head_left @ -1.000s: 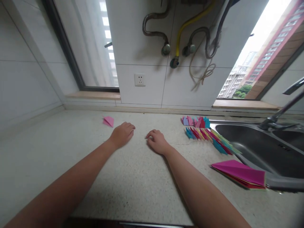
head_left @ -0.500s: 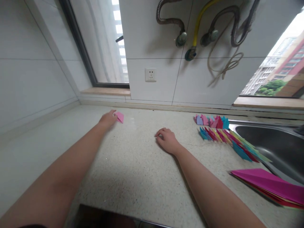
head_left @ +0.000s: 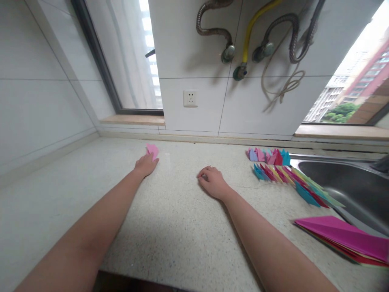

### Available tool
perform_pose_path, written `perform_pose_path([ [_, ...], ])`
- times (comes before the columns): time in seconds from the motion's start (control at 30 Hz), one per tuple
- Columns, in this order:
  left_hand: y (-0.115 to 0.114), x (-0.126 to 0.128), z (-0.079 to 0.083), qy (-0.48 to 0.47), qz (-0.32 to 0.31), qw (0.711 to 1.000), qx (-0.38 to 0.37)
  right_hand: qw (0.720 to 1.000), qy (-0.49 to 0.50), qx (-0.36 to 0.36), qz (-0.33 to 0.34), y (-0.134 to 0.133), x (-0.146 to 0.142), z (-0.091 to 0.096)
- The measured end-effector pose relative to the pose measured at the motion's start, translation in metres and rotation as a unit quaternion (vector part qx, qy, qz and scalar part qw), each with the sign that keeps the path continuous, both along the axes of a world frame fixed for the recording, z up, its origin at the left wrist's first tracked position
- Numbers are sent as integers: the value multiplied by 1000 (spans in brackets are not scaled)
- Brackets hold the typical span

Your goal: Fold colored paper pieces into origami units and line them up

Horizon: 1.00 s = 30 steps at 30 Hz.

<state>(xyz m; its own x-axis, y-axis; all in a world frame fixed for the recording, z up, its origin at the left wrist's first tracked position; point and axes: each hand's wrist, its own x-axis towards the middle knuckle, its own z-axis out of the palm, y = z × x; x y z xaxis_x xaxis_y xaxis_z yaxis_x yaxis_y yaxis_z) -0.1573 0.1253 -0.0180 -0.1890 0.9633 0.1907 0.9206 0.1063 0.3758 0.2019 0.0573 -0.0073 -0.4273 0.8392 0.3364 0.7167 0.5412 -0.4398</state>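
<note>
My left hand (head_left: 146,165) is on the far left part of the pale speckled countertop (head_left: 170,227). Its fingertips are on a small pink piece of folded paper (head_left: 152,150) with pointed edges, which lies just past the hand near the wall. The thumb is at the paper's near right side. My right hand (head_left: 213,181) rests on the middle of the counter. Its fingers curl loosely towards the thumb, and nothing shows in them.
Small coloured folded paper pieces (head_left: 269,156) stand in a row at the right. In front of them runs a slanting row of folded papers (head_left: 279,173), then larger magenta folded paper (head_left: 337,233). A steel sink (head_left: 322,170) is at the far right. Hoses (head_left: 249,36) and a socket (head_left: 191,98) are on the wall.
My left hand has moved from the pink paper's left side to its near side. The paper has turned and shows a more jagged outline. My right hand stays put.
</note>
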Motion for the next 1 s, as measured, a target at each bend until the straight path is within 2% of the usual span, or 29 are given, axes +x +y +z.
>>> perform_pose_path([
  [0.2,-18,19,12,-78,-30,995,53,1000,10,1,-1,-1,1,0],
  [0.33,-40,49,23,-155,-67,982,84,1000,27,-5,-2,0,2,0],
  [0.43,-64,83,31,-357,-129,920,95,999,45,-9,-4,0,2,0],
  [0.6,-103,130,35,-533,-185,823,74,997,77,9,15,-4,2,2],
  [0.7,-114,143,29,-558,-187,807,53,996,76,17,31,-9,0,3],
  [0.8,-115,150,21,-565,-186,803,44,996,84,3,23,-12,-4,4],
  [1.0,-114,157,15,-556,-213,802,37,974,206,-93,32,-17,-10,7],
])
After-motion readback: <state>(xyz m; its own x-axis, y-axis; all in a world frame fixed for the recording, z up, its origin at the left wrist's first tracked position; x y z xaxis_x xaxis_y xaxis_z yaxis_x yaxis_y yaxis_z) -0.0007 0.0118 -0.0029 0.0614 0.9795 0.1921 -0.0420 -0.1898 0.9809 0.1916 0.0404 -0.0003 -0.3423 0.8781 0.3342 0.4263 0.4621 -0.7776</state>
